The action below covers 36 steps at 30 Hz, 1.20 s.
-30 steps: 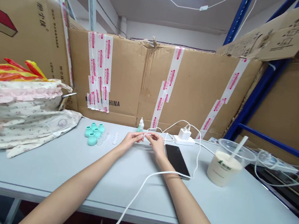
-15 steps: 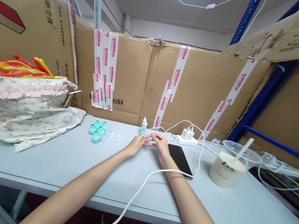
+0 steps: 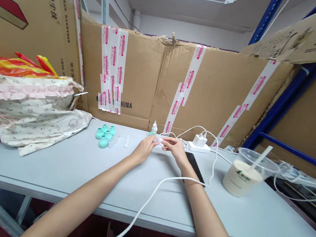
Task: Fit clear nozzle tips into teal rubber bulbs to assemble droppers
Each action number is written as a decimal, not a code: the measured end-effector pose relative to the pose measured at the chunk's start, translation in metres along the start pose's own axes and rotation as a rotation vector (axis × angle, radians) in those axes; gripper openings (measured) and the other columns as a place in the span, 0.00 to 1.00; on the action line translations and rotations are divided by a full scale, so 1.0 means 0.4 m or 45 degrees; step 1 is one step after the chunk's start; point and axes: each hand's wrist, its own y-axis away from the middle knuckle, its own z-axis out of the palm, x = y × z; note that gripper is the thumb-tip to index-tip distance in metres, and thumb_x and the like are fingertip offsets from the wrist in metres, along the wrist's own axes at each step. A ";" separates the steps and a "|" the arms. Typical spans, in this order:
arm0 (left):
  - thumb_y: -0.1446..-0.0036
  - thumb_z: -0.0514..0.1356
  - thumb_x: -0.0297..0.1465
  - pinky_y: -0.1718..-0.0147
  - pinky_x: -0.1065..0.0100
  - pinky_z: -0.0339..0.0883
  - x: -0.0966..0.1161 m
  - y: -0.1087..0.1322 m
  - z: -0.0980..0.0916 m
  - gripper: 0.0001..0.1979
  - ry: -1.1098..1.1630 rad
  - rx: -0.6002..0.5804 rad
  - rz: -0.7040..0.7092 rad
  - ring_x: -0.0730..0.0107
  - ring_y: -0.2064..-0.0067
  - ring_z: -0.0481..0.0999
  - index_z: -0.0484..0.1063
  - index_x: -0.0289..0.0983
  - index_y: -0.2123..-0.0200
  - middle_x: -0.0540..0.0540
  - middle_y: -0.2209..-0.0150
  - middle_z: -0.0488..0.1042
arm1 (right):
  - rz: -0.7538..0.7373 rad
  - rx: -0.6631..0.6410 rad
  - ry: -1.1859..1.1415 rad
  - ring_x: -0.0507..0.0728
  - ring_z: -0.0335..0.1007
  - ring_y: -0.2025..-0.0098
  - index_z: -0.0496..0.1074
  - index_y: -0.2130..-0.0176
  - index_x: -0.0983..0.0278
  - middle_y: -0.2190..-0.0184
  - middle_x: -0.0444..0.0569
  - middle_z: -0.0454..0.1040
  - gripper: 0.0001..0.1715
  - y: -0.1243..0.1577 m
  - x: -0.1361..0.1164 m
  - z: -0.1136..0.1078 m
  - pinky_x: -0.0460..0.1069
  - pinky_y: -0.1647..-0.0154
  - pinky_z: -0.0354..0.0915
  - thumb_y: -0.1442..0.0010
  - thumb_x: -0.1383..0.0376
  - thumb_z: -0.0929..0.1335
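Observation:
Both hands meet above the grey table (image 3: pixel 80 174), pinching a small translucent piece (image 3: pixel 156 139) between them. My left hand (image 3: pixel 142 150) grips it from the left with closed fingers. From the other side, the fingertips of my right hand (image 3: pixel 175 149) are closed on it; its exact shape is partly hidden. Just behind stands a teal bulb with a clear upright tip (image 3: pixel 154 128). To the left, several round teal bulbs (image 3: pixel 103 141) sit in a cluster, with clear pieces (image 3: pixel 113 141) against their right side. A separate clear ribbed piece (image 3: pixel 126 141) lies nearer my left hand.
A black tablet (image 3: pixel 195 168) lies under my right forearm. A white cable (image 3: pixel 150 199) crosses over that forearm toward a white charger (image 3: pixel 200 140). At right stands a milky drink cup (image 3: pixel 241 178). A floral cloth bag (image 3: pixel 35 118) is at left; cardboard (image 3: pixel 140 77) walls the back.
The view has shifted slightly. My hands have turned a little and still hold the translucent piece, with the right wrist now further right over the tablet.

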 end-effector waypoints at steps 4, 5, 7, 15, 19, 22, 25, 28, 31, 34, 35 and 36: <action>0.42 0.49 0.37 0.61 0.65 0.59 0.005 0.004 -0.009 0.10 -0.063 -0.043 0.004 0.63 0.63 0.67 0.65 0.37 0.66 0.44 0.66 0.68 | -0.108 -0.053 0.111 0.53 0.69 0.76 0.75 0.70 0.66 0.77 0.47 0.72 0.22 0.012 -0.018 -0.006 0.51 0.70 0.70 0.63 0.54 0.73; 0.42 0.49 0.37 0.61 0.65 0.59 0.001 0.005 -0.010 0.10 -0.083 -0.063 0.004 0.63 0.63 0.67 0.65 0.37 0.67 0.44 0.66 0.68 | -0.139 -0.072 0.155 0.53 0.69 0.75 0.75 0.70 0.66 0.77 0.47 0.72 0.21 0.013 -0.015 -0.006 0.51 0.70 0.70 0.62 0.54 0.73; 0.42 0.50 0.38 0.61 0.64 0.59 -0.011 0.006 -0.011 0.11 -0.113 -0.109 0.012 0.63 0.64 0.66 0.64 0.37 0.68 0.44 0.68 0.67 | -0.190 -0.103 0.236 0.53 0.69 0.75 0.73 0.72 0.66 0.76 0.47 0.72 0.20 0.013 -0.004 -0.008 0.51 0.70 0.70 0.61 0.54 0.73; 0.42 0.49 0.35 0.63 0.65 0.59 -0.034 0.010 -0.013 0.10 -0.147 -0.257 0.170 0.66 0.66 0.65 0.64 0.36 0.68 0.46 0.70 0.65 | -0.173 -0.243 0.339 0.52 0.68 0.78 0.68 0.79 0.66 0.81 0.44 0.69 0.13 0.010 0.023 -0.023 0.49 0.73 0.67 0.57 0.59 0.71; 0.42 0.49 0.35 0.61 0.64 0.58 -0.024 0.017 -0.017 0.09 -0.061 -0.295 0.167 0.65 0.65 0.64 0.64 0.36 0.70 0.46 0.70 0.65 | -0.167 -0.281 0.435 0.53 0.68 0.79 0.68 0.79 0.66 0.83 0.44 0.68 0.10 0.014 0.024 -0.023 0.48 0.74 0.65 0.56 0.62 0.70; 0.44 0.51 0.36 0.59 0.63 0.57 -0.021 0.023 -0.017 0.10 0.020 -0.293 0.129 0.65 0.65 0.64 0.64 0.36 0.71 0.46 0.70 0.66 | -0.145 -0.287 0.436 0.53 0.69 0.78 0.68 0.79 0.66 0.82 0.44 0.68 0.11 0.012 0.033 -0.020 0.48 0.74 0.65 0.57 0.61 0.70; 0.45 0.52 0.38 0.58 0.63 0.56 -0.029 0.025 -0.010 0.11 0.075 -0.246 0.092 0.64 0.65 0.63 0.64 0.36 0.72 0.46 0.70 0.65 | -0.120 -0.258 0.399 0.53 0.68 0.77 0.69 0.77 0.67 0.81 0.44 0.69 0.12 0.007 0.040 -0.017 0.49 0.73 0.67 0.58 0.60 0.71; 0.45 0.52 0.38 0.59 0.64 0.56 -0.042 0.018 0.001 0.10 0.113 -0.171 0.052 0.64 0.65 0.64 0.65 0.37 0.71 0.45 0.70 0.65 | -0.099 -0.222 0.325 0.52 0.69 0.75 0.70 0.74 0.66 0.77 0.45 0.70 0.15 0.003 0.037 -0.014 0.48 0.73 0.68 0.59 0.58 0.72; 0.45 0.53 0.36 0.58 0.63 0.57 -0.049 0.011 0.014 0.08 0.142 -0.113 0.042 0.63 0.64 0.65 0.67 0.37 0.68 0.45 0.68 0.67 | -0.037 -0.237 0.198 0.54 0.71 0.69 0.69 0.67 0.64 0.68 0.46 0.71 0.19 0.002 0.034 -0.012 0.48 0.74 0.69 0.59 0.57 0.72; 0.46 0.53 0.33 0.55 0.62 0.56 -0.044 0.015 0.023 0.09 0.121 -0.144 0.071 0.61 0.60 0.66 0.69 0.36 0.64 0.43 0.65 0.68 | 0.052 -0.253 0.147 0.54 0.72 0.68 0.67 0.63 0.63 0.67 0.47 0.72 0.24 0.002 0.045 -0.012 0.49 0.73 0.70 0.61 0.58 0.73; 0.46 0.53 0.32 0.54 0.61 0.55 -0.040 0.020 0.024 0.10 0.119 -0.161 0.074 0.60 0.58 0.66 0.69 0.36 0.61 0.42 0.63 0.69 | 0.083 -0.262 0.132 0.54 0.72 0.69 0.66 0.63 0.63 0.69 0.46 0.72 0.25 0.002 0.050 -0.011 0.49 0.72 0.70 0.62 0.59 0.74; 0.47 0.54 0.32 0.52 0.61 0.55 -0.035 0.026 0.023 0.12 0.128 -0.174 0.068 0.60 0.57 0.66 0.68 0.36 0.59 0.42 0.63 0.69 | 0.113 -0.277 0.109 0.54 0.72 0.70 0.65 0.62 0.62 0.71 0.45 0.72 0.27 0.004 0.056 -0.009 0.49 0.72 0.70 0.62 0.59 0.74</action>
